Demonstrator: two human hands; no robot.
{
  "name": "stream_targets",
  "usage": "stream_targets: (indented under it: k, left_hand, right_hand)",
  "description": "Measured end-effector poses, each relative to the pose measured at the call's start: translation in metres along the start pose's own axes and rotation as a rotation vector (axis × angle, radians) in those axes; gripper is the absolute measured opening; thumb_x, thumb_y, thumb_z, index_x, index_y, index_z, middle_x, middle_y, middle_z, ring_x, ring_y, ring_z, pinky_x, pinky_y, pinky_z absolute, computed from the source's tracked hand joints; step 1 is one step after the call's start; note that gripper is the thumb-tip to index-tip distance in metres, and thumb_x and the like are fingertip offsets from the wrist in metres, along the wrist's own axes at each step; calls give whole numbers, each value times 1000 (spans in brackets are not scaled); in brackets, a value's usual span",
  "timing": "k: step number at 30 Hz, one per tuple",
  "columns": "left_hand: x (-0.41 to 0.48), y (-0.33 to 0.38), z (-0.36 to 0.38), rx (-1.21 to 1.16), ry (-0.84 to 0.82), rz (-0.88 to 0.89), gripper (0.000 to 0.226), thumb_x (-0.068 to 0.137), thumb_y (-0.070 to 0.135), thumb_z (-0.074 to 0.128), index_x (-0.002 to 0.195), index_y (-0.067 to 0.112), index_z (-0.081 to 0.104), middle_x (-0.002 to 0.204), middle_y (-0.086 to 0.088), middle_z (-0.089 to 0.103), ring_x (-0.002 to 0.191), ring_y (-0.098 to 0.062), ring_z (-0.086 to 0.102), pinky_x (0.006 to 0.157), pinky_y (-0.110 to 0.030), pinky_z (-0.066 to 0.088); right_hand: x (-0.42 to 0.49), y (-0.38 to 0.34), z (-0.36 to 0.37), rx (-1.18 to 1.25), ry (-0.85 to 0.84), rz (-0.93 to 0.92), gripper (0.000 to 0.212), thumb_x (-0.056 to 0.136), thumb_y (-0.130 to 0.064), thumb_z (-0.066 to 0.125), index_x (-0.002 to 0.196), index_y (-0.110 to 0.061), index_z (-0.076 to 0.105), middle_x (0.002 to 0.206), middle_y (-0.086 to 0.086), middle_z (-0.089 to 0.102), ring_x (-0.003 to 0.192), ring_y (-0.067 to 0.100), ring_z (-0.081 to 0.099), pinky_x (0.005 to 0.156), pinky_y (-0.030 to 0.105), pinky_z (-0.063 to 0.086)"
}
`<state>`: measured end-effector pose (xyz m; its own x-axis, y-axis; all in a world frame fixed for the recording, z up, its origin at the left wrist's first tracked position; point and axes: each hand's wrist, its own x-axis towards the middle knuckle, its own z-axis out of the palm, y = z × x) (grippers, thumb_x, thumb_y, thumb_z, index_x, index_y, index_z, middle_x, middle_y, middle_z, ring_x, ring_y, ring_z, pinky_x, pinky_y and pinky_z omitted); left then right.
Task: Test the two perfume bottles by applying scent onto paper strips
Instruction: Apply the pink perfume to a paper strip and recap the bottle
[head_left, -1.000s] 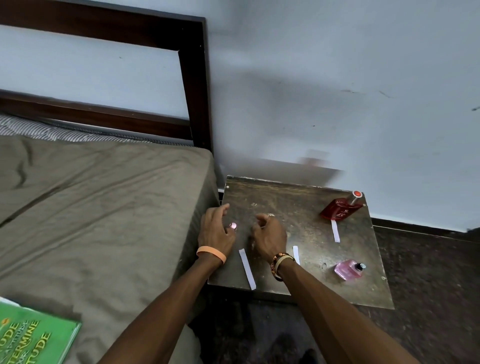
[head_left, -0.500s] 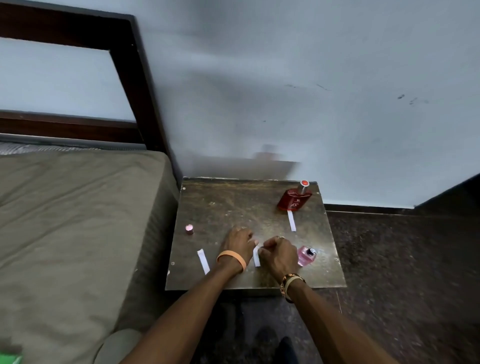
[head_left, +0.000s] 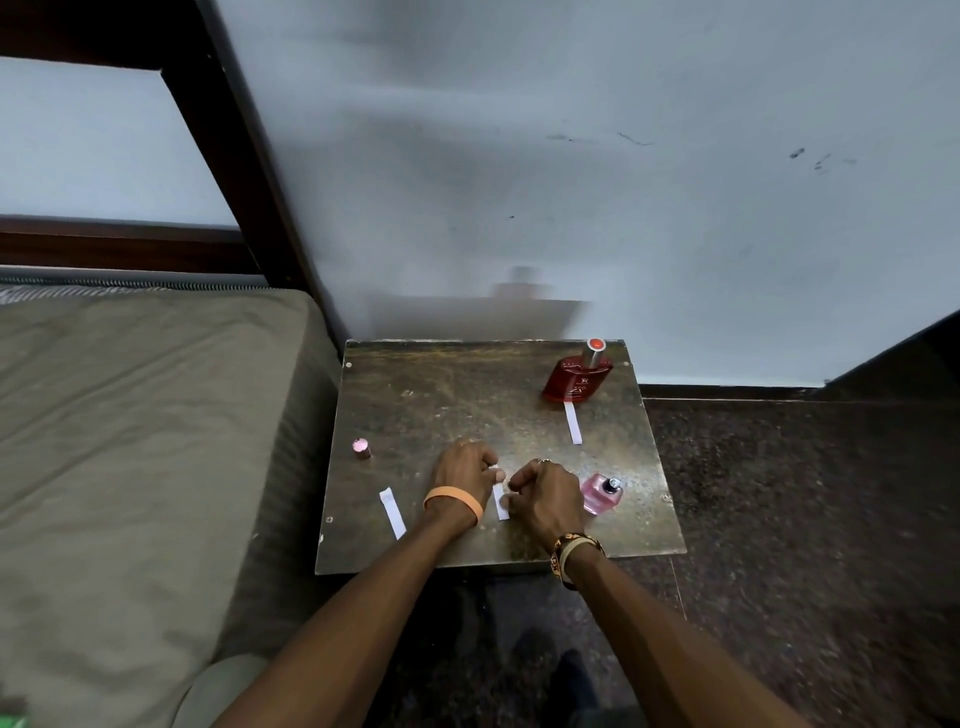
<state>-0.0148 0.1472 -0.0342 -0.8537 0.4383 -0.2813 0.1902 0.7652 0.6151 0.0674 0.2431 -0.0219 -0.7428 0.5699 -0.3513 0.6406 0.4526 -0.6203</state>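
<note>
1. Since a second ago, both hands have been shifted rightward, away from the pink cap (head_left: 361, 448). The cap is now left standing alone near the desk's left edge.
2. The middle strip (head_left: 503, 514) lies near the desk's front edge, directly between the two hands, its long axis running from near to far.
3. Its far end is pinched by the curled fingertips of the left hand (head_left: 462, 475), and its near half is met by the thumb of the curled right hand (head_left: 548, 501). Whether it has been lifted off the surface cannot be told.
4. The pink bottle (head_left: 602, 493), uncapped, stands just beside the right hand on its outer side. That hand is the nearer one, so it is judged the one to take the bottle while the left hand holds the strip.
5. The left strip (head_left: 392, 512) lies apart to the left. The far strip (head_left: 573, 422) lies just in front of the capped red bottle (head_left: 576, 379).
6. The desk (head_left: 441, 395) is set between the bed (head_left: 130, 415) and the dark floor (head_left: 779, 519).
</note>
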Motion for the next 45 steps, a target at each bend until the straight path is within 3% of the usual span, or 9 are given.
stream_targets:
  k: [14,18,24,29,34,39,45]
  left_hand:
    - [6,8,4,146,-65,-49,13,84,14,63,78,6,71,89,-17,70,84,-32,66,72,-35,52]
    - [3,8,3,156,-74,-2,11,85,17,62,74,15,62,92,-11,66,87,-28,64,75,-35,53]
    - [-1,3,-12,-147,-39,-24,18,85,15,62,71,24,54,77,2,65,74,-17,60,64,-27,43]
    - [-5,12,-33,-370,2,-2,22,78,12,71,70,26,56,74,5,64,74,-16,62,67,-29,51]
    - [-24,33,-54,-777,67,-108,23,73,-7,73,83,11,63,75,-5,66,69,-16,63,64,-24,54]
    - [-46,58,-59,-924,-96,-274,17,83,16,71,93,4,65,70,-7,63,59,-13,54,57,-25,47]
    - [-61,82,-63,-983,-85,-288,14,86,17,67,94,5,67,68,-6,65,61,-13,59,61,-26,52]
  right_hand:
    - [4,1,3,3,-4,24,16,68,-12,83,80,-15,72,85,-2,71,81,15,65,69,23,49]
    - [6,5,3,8,-28,13,21,70,-15,82,89,-17,72,89,-1,71,84,14,65,71,22,47]
    - [-1,-9,-2,283,1,-6,39,76,-18,81,112,-17,66,94,-2,72,86,13,69,83,36,57]
    - [-9,-26,-11,464,36,59,26,77,-9,79,92,-26,65,78,4,73,77,19,72,76,45,59]
    - [-26,-40,-35,643,-14,88,27,75,1,80,95,-10,66,80,15,74,74,24,72,72,39,60]
    - [-45,-50,-62,674,15,42,21,77,1,78,92,-7,66,80,13,74,71,19,71,65,30,58]
    - [-62,-52,-87,689,48,35,25,75,3,79,95,-3,65,85,14,74,76,21,72,70,33,60]
